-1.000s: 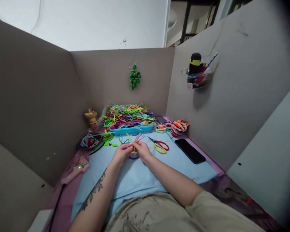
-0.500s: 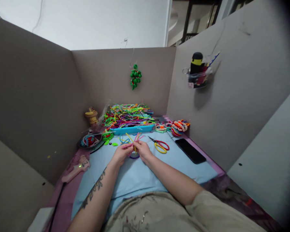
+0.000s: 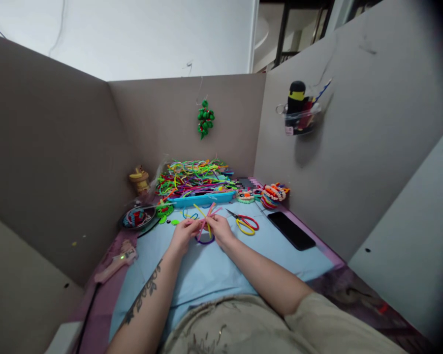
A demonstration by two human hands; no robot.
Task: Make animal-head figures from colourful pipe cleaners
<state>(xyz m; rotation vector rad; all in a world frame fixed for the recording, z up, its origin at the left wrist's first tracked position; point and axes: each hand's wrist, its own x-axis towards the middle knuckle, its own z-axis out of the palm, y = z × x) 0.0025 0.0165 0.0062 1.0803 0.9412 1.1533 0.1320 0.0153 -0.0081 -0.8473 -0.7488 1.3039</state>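
Observation:
Pink and yellow pipe cleaners (image 3: 208,227) cross one another between my two hands, over the blue cloth. My left hand (image 3: 184,235) pinches the pink ones from the left side. From the right, my right hand (image 3: 220,230) has its fingers closed on the crossed strands near their middle. A purple pipe cleaner (image 3: 205,242) curves on the cloth just below the hands. Behind them lies a blue pipe cleaner (image 3: 186,215). To the right of my right hand rest scissors (image 3: 246,223) with red and yellow handles.
A blue tray (image 3: 203,199) heaped with coloured pipe cleaners stands at the back. A phone (image 3: 291,230) lies at right, a pink glue gun (image 3: 117,262) at left. A dark bowl (image 3: 137,217) and green fuzzy figure (image 3: 165,210) are back left. Grey partitions (image 3: 188,118) enclose the table.
The strands have turned slightly between my fingers, and more of the yellow and pink ends now hang below the crossing. My left hand has shifted slightly left.

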